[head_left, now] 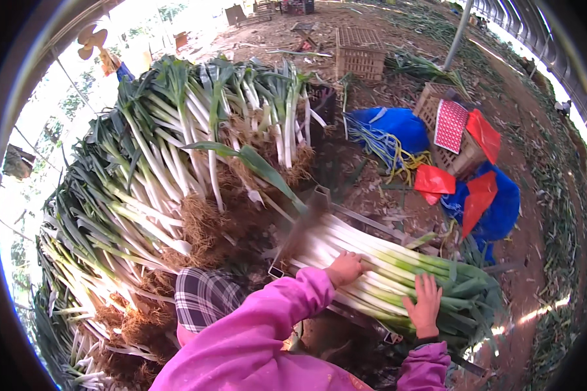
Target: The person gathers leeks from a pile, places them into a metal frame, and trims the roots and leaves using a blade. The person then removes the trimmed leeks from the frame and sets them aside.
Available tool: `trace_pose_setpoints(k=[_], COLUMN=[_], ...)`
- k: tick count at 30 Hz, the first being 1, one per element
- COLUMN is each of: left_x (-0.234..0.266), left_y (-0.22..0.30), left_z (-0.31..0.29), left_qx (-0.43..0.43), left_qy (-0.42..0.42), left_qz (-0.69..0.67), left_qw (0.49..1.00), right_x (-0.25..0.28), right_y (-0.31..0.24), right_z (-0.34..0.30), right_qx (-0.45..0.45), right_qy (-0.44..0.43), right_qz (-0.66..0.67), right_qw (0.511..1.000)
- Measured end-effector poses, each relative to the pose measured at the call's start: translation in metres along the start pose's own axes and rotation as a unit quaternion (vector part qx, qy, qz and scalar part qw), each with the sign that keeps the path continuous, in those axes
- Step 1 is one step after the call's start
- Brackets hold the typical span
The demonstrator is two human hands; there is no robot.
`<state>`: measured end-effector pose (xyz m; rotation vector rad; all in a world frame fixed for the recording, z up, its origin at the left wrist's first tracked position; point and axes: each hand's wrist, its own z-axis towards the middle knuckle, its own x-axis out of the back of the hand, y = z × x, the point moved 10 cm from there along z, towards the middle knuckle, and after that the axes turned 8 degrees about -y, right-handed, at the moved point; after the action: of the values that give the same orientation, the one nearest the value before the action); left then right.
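A bundle of trimmed leeks (372, 257) lies in a metal frame (394, 337), white ends to the left and green leaves to the right. My left hand (347, 268) rests flat on the white stalks, fingers extended and gripping nothing. Farther right, my right hand (426, 303) lies with spread fingers where the stalks turn green. One long leaf (261, 166) sticks up past the frame's left end. To my left is a big heap of untrimmed leeks (147, 163) with brown, soil-covered roots (202, 221).
Beyond the frame lie a blue sack (391, 130) with loose blue and yellow strings, and a tilted tan crate (430, 104) with red bags. Another crate (360, 53) stands farther back. A metal pole (460, 36) rises at the upper right. Leaf scraps litter the ground.
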<state>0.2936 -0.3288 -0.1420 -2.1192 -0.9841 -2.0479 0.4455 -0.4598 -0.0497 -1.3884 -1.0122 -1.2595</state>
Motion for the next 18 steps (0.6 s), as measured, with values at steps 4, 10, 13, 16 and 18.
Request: trace_pose_setpoints(k=[4, 10, 13, 16, 18], left_x=[0.152, 0.081, 0.094, 0.127, 0.226], left_y=[-0.081, -0.379, -0.457, -0.445, -0.31], left_z=[-0.047, -0.115, -0.155, -0.163, -0.1], left_qx=[0.149, 0.396, 0.349, 0.359, 0.277], left_qy=[0.323, 0.368, 0.444, 0.448, 0.521], left_qz=[-0.09, -0.565, -0.581, -0.541, -0.223], left_qw=[0.93, 0.623, 0.586, 0.615, 0.776], right_x=[-0.059, -0.062, -0.081, -0.09, -0.068], right_y=[0.029, 0.028, -0.006, -0.007, 0.044], right_z=[-0.009, -0.005, 0.012, 0.015, -0.013], right_qx=[-0.058, -0.07, -0.04, -0.037, -0.068], right_qy=[-0.123, -0.101, -0.1, -0.099, -0.075], right_qz=[-0.011, -0.031, -0.001, -0.005, -0.063], right_qw=[0.991, 0.992, 0.994, 0.994, 0.993])
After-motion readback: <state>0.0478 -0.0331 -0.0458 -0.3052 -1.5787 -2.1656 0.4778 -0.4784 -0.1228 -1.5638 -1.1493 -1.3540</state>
